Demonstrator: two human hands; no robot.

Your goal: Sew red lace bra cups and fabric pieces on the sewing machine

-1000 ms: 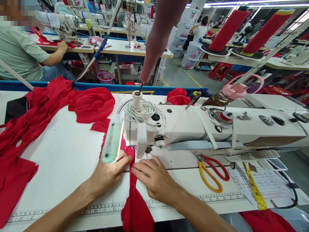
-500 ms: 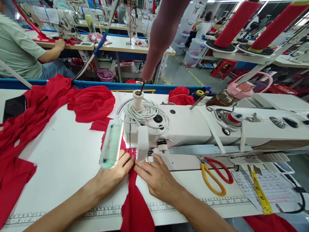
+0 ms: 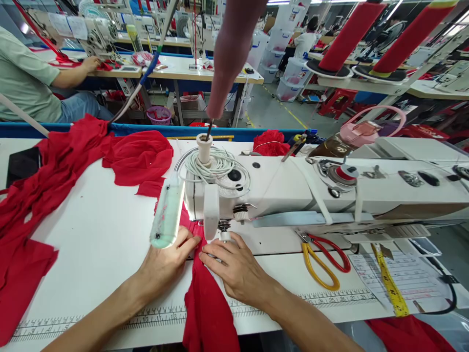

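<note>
A strip of red fabric (image 3: 207, 303) runs from the table's front edge up under the needle of a white sewing machine (image 3: 293, 188). My left hand (image 3: 164, 264) lies flat on the fabric's left side, fingers stretched toward the presser foot (image 3: 223, 234). To the right of the strip, my right hand (image 3: 234, 266) presses on it with fingers extended, fingertips just below the foot. Both hands rest on the cloth and grip nothing. A pale green lamp tube (image 3: 167, 212) hangs over my left hand.
Red cloth (image 3: 54, 171) is heaped on the white table (image 3: 95, 230) at left. Scissors with yellow and red handles (image 3: 322, 261), a yellow tape measure (image 3: 392, 288) and a paper sheet lie right. Red thread cones (image 3: 348, 36) stand behind. Another person (image 3: 25, 78) sits at a far table.
The view shifted slightly. Both hands stayed at the presser foot, and the fabric below them has spread a little wider.
</note>
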